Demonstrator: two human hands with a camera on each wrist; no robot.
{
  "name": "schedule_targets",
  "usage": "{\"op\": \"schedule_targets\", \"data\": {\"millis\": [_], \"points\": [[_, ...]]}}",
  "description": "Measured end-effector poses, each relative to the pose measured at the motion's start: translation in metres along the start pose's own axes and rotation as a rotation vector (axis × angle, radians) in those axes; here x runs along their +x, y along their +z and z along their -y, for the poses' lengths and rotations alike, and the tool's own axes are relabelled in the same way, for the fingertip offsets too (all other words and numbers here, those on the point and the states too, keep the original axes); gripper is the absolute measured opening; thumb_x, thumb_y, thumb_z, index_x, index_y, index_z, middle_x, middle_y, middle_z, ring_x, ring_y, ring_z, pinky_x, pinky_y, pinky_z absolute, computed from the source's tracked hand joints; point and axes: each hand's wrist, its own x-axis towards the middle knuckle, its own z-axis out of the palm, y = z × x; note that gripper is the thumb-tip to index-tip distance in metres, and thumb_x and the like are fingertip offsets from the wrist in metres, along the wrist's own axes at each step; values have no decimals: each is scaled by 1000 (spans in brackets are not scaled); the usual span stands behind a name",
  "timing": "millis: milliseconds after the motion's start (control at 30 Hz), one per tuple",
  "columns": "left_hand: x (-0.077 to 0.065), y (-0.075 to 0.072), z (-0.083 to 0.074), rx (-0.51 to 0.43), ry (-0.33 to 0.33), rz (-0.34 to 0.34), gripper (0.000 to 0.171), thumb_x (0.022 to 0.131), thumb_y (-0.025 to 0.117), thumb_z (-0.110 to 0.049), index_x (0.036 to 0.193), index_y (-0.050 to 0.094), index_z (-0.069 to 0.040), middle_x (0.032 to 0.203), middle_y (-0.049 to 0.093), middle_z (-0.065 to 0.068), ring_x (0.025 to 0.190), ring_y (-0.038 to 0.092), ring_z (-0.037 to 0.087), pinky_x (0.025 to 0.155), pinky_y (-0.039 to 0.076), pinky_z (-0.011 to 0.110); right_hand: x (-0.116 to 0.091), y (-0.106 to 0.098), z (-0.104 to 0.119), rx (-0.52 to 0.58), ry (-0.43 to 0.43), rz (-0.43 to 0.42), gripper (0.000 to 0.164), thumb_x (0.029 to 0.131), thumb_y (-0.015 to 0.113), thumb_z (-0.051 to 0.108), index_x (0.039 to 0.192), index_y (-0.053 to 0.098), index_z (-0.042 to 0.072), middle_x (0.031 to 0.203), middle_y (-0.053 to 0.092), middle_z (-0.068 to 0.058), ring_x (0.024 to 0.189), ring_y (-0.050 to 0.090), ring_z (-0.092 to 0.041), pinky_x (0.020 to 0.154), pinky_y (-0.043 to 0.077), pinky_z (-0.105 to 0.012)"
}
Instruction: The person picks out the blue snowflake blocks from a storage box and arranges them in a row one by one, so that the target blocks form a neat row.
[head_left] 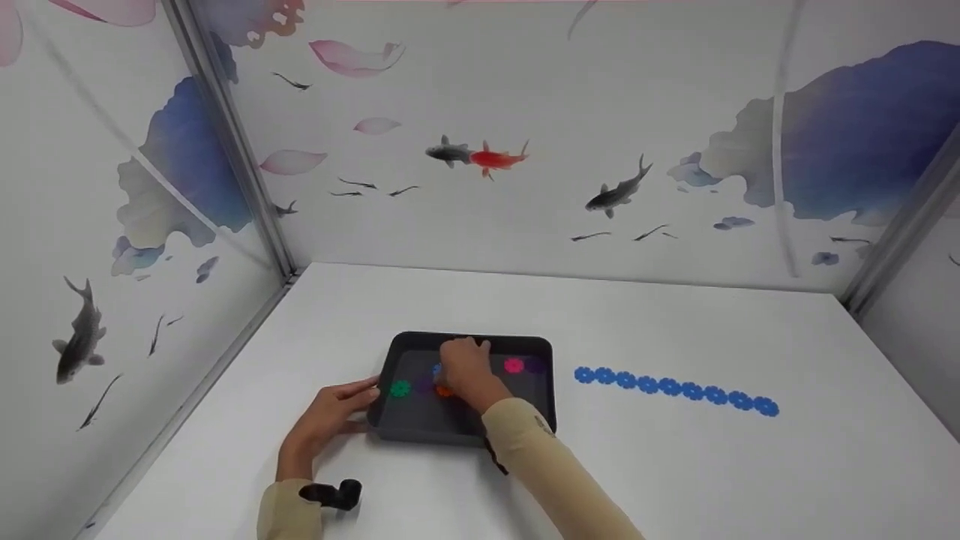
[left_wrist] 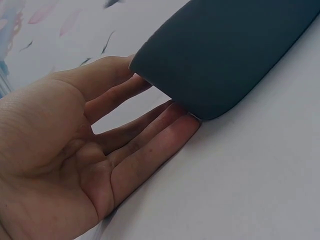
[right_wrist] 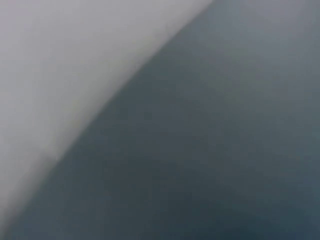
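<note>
My left hand (head_left: pixel 330 416) is at the left end of a dark shallow tray (head_left: pixel 386 424). Its fairly straight fingers touch the tray's outer side and lower edge, as the left wrist view shows. Inside the tray, my right hand (head_left: pixel 469 367) reaches down with bent fingers. A blue flower-shaped piece (head_left: pixel 437 370) peeks out beside those fingers, and an orange one (head_left: pixel 445 391) lies under the hand. Fingertips are hidden, so a grip cannot be made out. Green (head_left: pixel 400 388), pink (head_left: pixel 514 365) and purple (head_left: pixel 535 365) flower pieces lie in the tray. The right wrist view is blurred.
To the tray's right, a slanting row of several blue flower pieces (head_left: pixel 671 386) lies joined or touching on the white table (head_left: pixel 675 480). White panels (head_left: pixel 525 225) printed with fish and petals surround the table at the back and sides.
</note>
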Motion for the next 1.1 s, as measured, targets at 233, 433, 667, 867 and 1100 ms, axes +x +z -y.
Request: {"op": "schedule_targets", "data": {"millis": [233,433,667,867,1100], "points": [[1,0,-1,-6,3,7,58,97,66,-38,146,52,-10,155,43,22,136,51,36,93,57,42,-6,-10,-2,22,-36,-63,35,86,78,32,67,58,11,84,68,-6,96,63,-28,103,43,-59],[2,0,-2,-8,7,18,58,98,64,-37,147,51,-10,156,41,22,137,50,36,95,56,42,-15,-24,-10,84,-91,-138,23,84,77,30,84,72,8,88,69,-5,91,60,-25,93,43,-50],[-1,2,0,-12,-28,-11,55,98,64,-35,146,52,-10,156,42,22,138,49,39,95,56,44,-30,-37,-26,137,-152,-217,19,85,74,27,89,76,8,89,71,-4,85,58,-22,88,42,-46],[0,3,0,-18,-40,-24,53,98,65,-34,145,54,-12,155,42,22,138,49,39,94,57,44,-40,-48,-52,158,-133,-253,25,86,74,26,100,76,6,96,73,-7,92,60,-24,94,43,-49],[0,2,-1,-1,-60,-29,57,96,67,-38,145,54,-13,156,42,20,139,48,38,94,57,43,-49,-56,-98,150,-67,-323,26,85,77,24,102,76,4,98,74,-10,97,62,-29,95,42,-54]]}}
